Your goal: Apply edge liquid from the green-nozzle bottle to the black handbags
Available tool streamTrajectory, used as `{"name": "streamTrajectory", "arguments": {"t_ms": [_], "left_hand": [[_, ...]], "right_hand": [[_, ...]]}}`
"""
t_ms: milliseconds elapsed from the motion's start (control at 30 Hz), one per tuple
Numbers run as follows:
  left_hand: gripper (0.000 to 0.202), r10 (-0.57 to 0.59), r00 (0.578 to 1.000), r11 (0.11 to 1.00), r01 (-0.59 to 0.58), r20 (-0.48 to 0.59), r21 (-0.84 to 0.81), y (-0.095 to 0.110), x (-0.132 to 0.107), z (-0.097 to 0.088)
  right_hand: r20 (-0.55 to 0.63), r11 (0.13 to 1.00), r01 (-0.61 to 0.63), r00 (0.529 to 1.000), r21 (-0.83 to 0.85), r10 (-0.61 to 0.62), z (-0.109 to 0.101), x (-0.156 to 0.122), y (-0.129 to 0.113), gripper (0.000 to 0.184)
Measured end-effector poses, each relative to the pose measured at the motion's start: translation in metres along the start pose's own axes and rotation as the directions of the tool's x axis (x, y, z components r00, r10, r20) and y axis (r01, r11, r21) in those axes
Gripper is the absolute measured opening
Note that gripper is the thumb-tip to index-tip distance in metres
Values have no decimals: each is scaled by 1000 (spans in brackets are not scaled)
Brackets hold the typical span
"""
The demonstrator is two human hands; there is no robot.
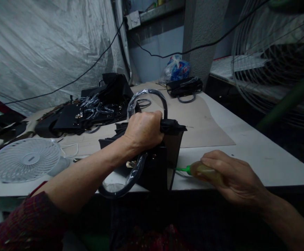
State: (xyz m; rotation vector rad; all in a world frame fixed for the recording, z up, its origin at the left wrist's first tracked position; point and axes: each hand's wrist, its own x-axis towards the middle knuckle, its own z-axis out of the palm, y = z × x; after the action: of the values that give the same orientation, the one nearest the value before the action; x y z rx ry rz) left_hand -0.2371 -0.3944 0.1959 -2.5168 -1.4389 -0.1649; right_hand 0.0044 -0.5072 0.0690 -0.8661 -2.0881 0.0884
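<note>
My left hand (144, 131) is closed over the top of a black handbag (154, 169) standing at the table's front edge. The bag's two round handles, partly wrapped in clear plastic, show above and below my wrist, and a metal clasp sits on its front. My right hand (233, 174) is wrapped around a squeeze bottle (206, 173) holding yellowish-brown contents. The bottle lies nearly level, its green nozzle (183, 169) pointing left at the open side edge of the bag. Whether the tip touches the bag I cannot tell. My left fingertips are hidden behind the bag's top.
A white fan (28, 160) lies at the left front. Several black bags (89, 108) are piled behind it, and another black bag (184, 87) lies at the back near a blue plastic bag (179, 69). Cardboard (201, 129) covers part of the white table (261, 167). A large wire-caged fan (277, 69) stands right.
</note>
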Motion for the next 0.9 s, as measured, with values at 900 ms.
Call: {"name": "streamTrajectory", "arguments": {"t_ms": [900], "left_hand": [[27, 99, 994, 995, -97, -55, 32, 16, -55, -9]], "right_hand": [[-15, 981, -190, 982, -34, 190, -3, -5, 7, 8]]}}
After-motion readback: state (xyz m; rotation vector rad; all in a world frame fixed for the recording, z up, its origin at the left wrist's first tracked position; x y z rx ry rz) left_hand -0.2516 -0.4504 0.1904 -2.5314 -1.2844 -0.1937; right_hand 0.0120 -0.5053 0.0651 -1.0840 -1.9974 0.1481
